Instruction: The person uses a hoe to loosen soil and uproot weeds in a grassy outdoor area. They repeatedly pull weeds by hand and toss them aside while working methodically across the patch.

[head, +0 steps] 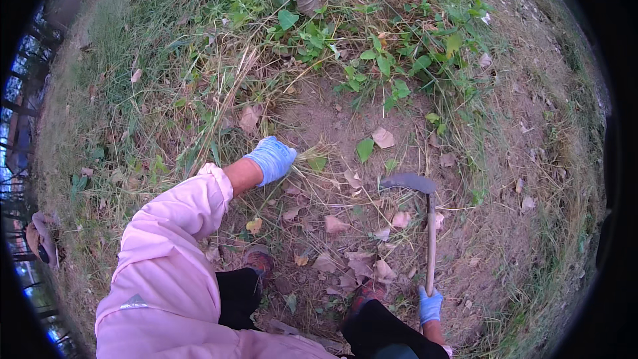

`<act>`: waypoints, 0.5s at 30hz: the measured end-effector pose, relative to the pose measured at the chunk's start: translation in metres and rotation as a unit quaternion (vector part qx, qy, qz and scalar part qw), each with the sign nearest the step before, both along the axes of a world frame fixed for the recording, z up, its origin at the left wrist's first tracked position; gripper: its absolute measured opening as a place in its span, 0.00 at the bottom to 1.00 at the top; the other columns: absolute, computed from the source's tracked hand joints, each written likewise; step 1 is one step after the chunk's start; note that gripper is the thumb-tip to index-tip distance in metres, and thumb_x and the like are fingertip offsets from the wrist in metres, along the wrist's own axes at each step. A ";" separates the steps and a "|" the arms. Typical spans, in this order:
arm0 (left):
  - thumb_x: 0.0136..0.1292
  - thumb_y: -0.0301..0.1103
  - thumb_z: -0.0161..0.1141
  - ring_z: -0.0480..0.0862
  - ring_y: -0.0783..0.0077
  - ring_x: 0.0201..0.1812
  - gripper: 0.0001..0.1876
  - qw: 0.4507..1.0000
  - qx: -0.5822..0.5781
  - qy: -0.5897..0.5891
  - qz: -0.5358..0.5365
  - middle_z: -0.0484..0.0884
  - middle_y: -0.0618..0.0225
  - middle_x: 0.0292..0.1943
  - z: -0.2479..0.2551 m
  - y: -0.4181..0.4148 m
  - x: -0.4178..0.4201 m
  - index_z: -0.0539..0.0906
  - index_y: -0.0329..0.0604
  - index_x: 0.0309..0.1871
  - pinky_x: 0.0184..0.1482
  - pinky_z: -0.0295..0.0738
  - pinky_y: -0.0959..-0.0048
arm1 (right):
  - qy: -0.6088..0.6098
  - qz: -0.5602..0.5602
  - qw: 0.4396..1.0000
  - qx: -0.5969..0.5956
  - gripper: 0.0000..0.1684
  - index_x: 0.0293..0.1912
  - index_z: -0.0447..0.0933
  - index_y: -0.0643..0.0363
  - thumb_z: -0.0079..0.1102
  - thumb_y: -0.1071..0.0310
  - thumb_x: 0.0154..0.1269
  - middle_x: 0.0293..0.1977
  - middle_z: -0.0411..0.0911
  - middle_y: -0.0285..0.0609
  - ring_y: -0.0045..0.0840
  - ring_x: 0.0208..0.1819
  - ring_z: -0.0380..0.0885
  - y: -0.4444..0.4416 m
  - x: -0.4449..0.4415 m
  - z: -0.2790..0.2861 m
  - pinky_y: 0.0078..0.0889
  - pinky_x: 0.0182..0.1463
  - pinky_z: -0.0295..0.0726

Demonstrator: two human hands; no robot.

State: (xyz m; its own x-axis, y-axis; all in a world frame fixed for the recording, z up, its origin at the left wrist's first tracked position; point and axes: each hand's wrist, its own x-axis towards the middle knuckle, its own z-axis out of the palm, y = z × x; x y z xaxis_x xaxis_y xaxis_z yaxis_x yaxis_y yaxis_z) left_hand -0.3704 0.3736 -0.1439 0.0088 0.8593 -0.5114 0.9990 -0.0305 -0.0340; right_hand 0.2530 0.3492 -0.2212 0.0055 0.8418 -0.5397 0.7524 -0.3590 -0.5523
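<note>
My left hand (271,160), in a light blue glove, is closed around a bunch of cut or pulled grass (316,154) whose pale ends stick out to the right. Long dry stalks (227,94) lie above and left of that hand. In my right hand (430,306), gloved too, is the wooden handle (431,249) of a sickle. Its curved, dark metal blade (408,181) points left, over bare soil and scattered dry leaves. A gap of soil separates the blade from my left hand.
Green leafy weeds (384,60) and tangled grass cover the ground ahead. Dry leaves (359,264) lie near my shoes (259,261). Grass (533,279) grows along the right side. At the far left edge, part of another person (45,239) seems visible, small and unclear.
</note>
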 end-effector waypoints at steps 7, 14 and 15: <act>0.55 0.33 0.60 0.82 0.56 0.48 0.16 0.994 0.109 0.014 0.023 0.81 0.56 0.47 -0.004 -0.018 -0.010 0.79 0.43 0.48 0.47 0.77 0.59 | 0.060 0.024 0.998 -0.011 0.16 0.32 0.77 0.64 0.65 0.60 0.63 0.20 0.69 0.30 0.14 0.23 0.60 0.039 -0.085 0.010 0.27 0.25 0.66; 0.60 0.38 0.56 0.72 0.55 0.63 0.27 0.965 0.205 0.161 -0.016 0.72 0.56 0.64 -0.035 0.030 -0.032 0.73 0.37 0.62 0.71 0.53 0.57 | 0.125 0.129 0.984 -0.020 0.19 0.32 0.76 0.60 0.60 0.53 0.67 0.18 0.67 0.29 0.13 0.20 0.61 0.101 -0.230 0.030 0.25 0.22 0.63; 0.58 0.40 0.57 0.72 0.56 0.63 0.26 0.971 0.173 0.167 -0.001 0.74 0.57 0.61 -0.035 0.035 -0.037 0.74 0.37 0.60 0.71 0.53 0.58 | 0.117 0.145 0.982 -0.010 0.19 0.32 0.76 0.59 0.59 0.52 0.68 0.17 0.66 0.27 0.13 0.19 0.62 0.101 -0.236 0.031 0.24 0.21 0.62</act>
